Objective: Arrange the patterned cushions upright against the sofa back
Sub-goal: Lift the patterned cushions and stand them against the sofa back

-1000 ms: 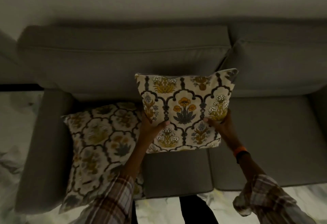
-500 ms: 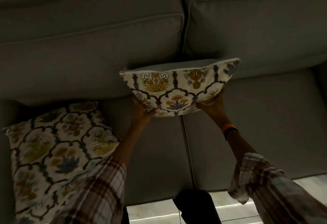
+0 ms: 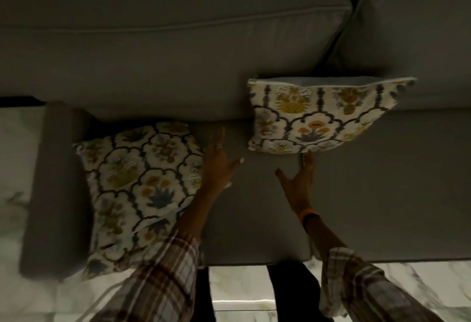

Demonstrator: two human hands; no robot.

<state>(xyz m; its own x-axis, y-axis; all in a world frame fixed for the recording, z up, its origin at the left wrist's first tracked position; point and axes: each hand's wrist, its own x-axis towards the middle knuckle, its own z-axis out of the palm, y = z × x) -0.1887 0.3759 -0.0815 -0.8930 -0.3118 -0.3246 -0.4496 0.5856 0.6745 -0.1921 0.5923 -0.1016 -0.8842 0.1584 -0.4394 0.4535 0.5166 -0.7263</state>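
Note:
One cream cushion with yellow and blue flowers (image 3: 321, 115) stands upright against the grey sofa back (image 3: 178, 49), over the gap between two back pads. A second patterned cushion (image 3: 137, 189) lies flat on the seat by the left armrest. My left hand (image 3: 219, 163) hovers open at that flat cushion's right edge. My right hand (image 3: 299, 179) is open just below the upright cushion, fingertips close to its lower edge, holding nothing.
The grey seat (image 3: 382, 181) stretches to the right. A padded armrest (image 3: 53, 189) bounds the left end. White marbled floor (image 3: 242, 286) runs along the sofa front. My dark trouser legs stand at the seat's front edge.
Both hands set the cushion against the sofa back and let go of it. They have drawn back, and my left hand has shifted toward the flat cushion.

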